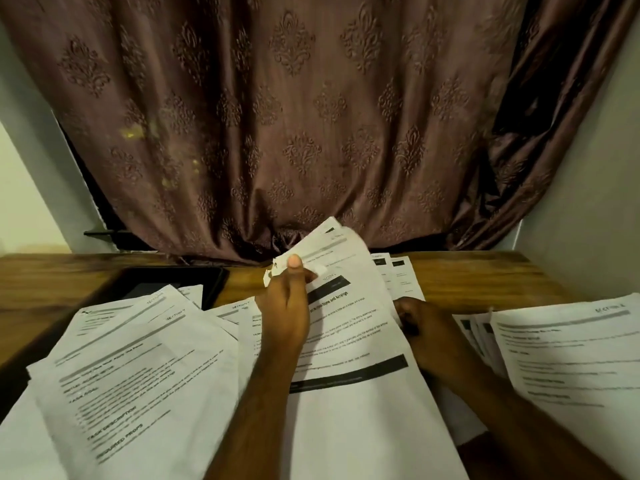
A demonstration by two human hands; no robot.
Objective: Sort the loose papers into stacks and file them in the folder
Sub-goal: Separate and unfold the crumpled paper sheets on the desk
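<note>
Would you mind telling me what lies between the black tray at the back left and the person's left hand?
In the head view, overlapping printed sheets cover most of the stretch from the black tray to the left hand, with bare wooden table behind them.

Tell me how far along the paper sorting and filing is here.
Early. Done: rough stacks lie at left and right, both still fanned. In hand: the left hand pinches lifted sheets while the right hand holds the middle stack. Left: squaring and filing; nothing sits in the dark folder.

Probably home room: damask curtain [311, 116], wooden desk [467, 275].
</note>
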